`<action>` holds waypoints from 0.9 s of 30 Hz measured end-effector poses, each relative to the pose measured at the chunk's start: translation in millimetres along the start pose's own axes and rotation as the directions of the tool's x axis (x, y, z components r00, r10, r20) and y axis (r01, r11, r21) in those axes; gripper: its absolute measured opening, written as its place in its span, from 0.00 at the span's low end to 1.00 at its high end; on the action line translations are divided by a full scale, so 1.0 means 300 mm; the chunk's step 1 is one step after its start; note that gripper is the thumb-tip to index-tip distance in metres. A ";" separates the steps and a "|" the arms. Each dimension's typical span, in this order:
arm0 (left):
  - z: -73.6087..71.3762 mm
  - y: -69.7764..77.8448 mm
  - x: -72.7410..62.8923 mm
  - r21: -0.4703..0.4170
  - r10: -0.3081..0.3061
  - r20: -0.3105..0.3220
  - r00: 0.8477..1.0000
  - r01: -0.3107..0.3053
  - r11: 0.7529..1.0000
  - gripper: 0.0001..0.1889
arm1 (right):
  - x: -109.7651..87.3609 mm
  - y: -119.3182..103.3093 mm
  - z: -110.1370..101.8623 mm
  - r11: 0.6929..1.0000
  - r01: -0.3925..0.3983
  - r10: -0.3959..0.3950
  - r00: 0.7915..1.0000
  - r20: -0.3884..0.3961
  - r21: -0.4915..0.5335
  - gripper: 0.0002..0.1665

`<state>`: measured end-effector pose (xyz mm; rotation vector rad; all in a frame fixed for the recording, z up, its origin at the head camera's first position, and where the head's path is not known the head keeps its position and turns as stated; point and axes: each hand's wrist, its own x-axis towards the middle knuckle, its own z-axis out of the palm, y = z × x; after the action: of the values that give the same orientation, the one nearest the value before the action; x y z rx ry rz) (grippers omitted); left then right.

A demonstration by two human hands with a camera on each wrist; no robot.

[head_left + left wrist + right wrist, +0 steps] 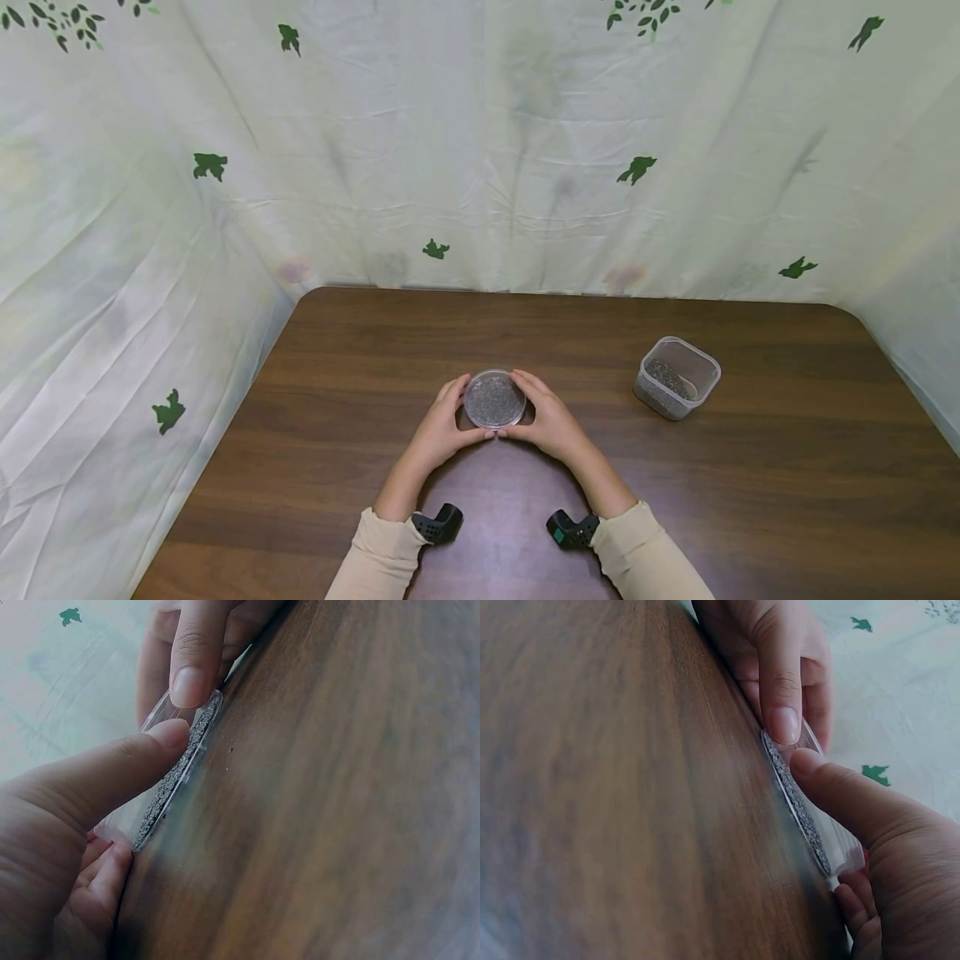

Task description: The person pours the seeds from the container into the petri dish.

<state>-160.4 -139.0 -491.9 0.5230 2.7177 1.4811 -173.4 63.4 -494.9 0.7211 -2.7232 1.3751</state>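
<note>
A clear, shallow petri dish (495, 400) holding a layer of grey granules sits on the brown wooden table. My left hand (437, 432) grips its left side, thumb along the near rim and fingers round toward the far side. On the opposite side my right hand (553, 425) grips it the same way. The two thumbs almost meet at the near edge. Both wrist views show the dish's clear side wall from low down, with the granules (166, 790) lying along its bottom. Some of the fingers behind the dish are hidden.
A square clear plastic tub (677, 379), partly filled with similar grey granules, stands to the right and farther back. A few tiny specks lie on the table beside the dish. A pale curtain (480, 167) with green bird shapes hangs behind the table (315, 467).
</note>
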 end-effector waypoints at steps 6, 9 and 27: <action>0.001 -0.002 0.001 0.012 0.005 -0.003 1.000 -0.005 1.000 0.47 | 0.000 -0.001 0.001 1.000 0.012 -0.012 1.000 -0.002 0.005 0.52; 0.002 -0.002 0.002 0.017 0.011 -0.004 1.000 -0.011 1.000 0.47 | 0.001 0.000 0.001 1.000 0.022 -0.022 1.000 0.003 0.007 0.52; 0.003 0.005 0.003 0.016 0.002 -0.022 1.000 -0.002 1.000 0.46 | -0.010 -0.060 -0.045 0.980 0.063 -0.042 0.993 -0.113 0.190 0.33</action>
<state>-160.8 -137.3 -490.9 0.5132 2.7483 1.4759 -166.2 65.6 -473.6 0.6989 -2.4947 1.6324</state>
